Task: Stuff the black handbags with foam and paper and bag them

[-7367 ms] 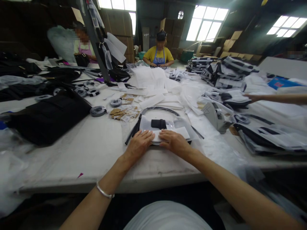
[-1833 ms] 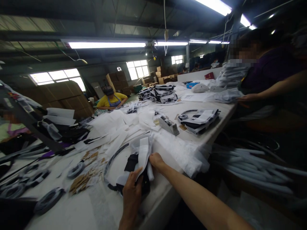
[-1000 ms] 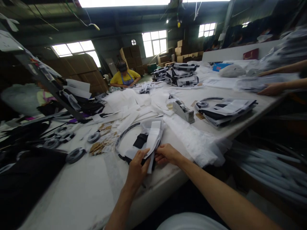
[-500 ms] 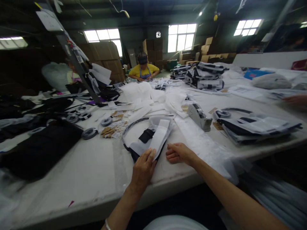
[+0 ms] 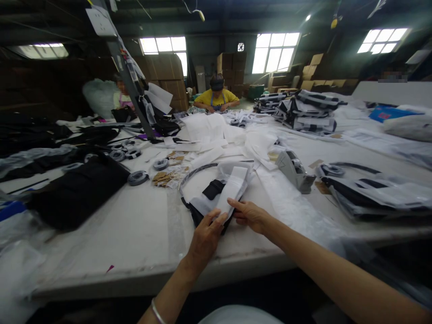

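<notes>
**Blk bag (image 5: 213, 189) front & center on busy table (image 5: 131, 243)**

A worker's L hand (image 5: 204, 236) rests its fingers on the bag's near end, by a white strip (image 5: 232, 182) lying aslant on top; R hand (image 5: 249, 215) touches the right edge, one digit on the strip. Exact grip unclear. A tape dispenser (image 5: 294, 171) stands nearby at rt., w/ a 2nd bag (image 5: 381, 193) beyond. Cardbd tags (image 5: 165, 178) & a grey coil (image 5: 137, 177) lie left. Across: a co-worker (image 5: 204, 97) in yellow, w/ blue apron.

The left hand (image 5: 205, 235) points forward, its back upward, the right hand (image 5: 250, 216) angled inward nearby.
</notes>
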`<state>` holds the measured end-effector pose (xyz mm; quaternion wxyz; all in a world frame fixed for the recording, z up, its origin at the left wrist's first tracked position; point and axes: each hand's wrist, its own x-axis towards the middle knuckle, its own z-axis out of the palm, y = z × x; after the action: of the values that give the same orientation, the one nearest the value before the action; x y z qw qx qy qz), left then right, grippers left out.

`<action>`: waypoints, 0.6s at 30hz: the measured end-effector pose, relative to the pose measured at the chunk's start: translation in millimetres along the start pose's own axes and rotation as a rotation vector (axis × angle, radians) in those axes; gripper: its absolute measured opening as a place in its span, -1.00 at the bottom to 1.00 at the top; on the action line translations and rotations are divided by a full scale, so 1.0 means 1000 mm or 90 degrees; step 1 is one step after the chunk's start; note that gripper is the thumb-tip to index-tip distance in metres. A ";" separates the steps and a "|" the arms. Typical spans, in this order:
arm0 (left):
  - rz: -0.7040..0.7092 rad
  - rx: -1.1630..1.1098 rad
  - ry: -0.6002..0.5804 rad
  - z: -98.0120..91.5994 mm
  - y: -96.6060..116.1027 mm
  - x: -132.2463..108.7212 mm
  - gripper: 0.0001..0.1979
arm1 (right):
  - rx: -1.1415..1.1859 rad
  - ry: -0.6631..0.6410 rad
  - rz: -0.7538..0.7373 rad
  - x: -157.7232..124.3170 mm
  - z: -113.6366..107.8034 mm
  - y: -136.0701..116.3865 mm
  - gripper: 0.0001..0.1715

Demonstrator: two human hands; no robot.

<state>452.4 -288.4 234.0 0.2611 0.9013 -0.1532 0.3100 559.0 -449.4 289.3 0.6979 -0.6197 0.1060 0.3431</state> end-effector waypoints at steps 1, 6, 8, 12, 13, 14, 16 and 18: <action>-0.005 -0.007 0.004 0.000 0.000 -0.001 -0.62 | 0.009 0.009 -0.006 0.000 0.005 -0.002 -0.61; 0.011 -0.005 0.028 -0.002 -0.004 -0.006 -0.62 | 0.050 0.034 -0.020 -0.001 0.024 -0.002 -0.77; 0.050 0.035 0.041 -0.007 -0.004 -0.004 -0.62 | 0.080 0.048 -0.026 -0.003 0.028 0.004 -0.81; 0.139 0.211 0.001 -0.021 0.009 0.004 -0.65 | 0.161 0.111 -0.061 -0.002 0.038 0.021 -0.84; 0.150 0.266 -0.027 -0.024 0.013 0.006 -0.65 | 0.183 0.125 -0.070 -0.001 0.042 0.025 -0.83; 0.155 0.321 -0.051 -0.026 0.017 0.008 -0.65 | 0.201 0.136 -0.077 0.002 0.047 0.028 -0.83; 0.165 0.426 -0.074 -0.029 0.018 0.009 -0.64 | 0.227 0.147 -0.085 0.009 0.059 0.033 -0.84; 0.174 0.497 -0.077 -0.031 0.009 0.009 -0.63 | 0.231 0.146 -0.088 0.018 0.072 0.033 -0.81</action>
<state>440.1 -279.0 263.9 -0.1535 0.9204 -0.1572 0.3234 532.2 -376.1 267.9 0.8032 -0.5247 0.2018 0.1973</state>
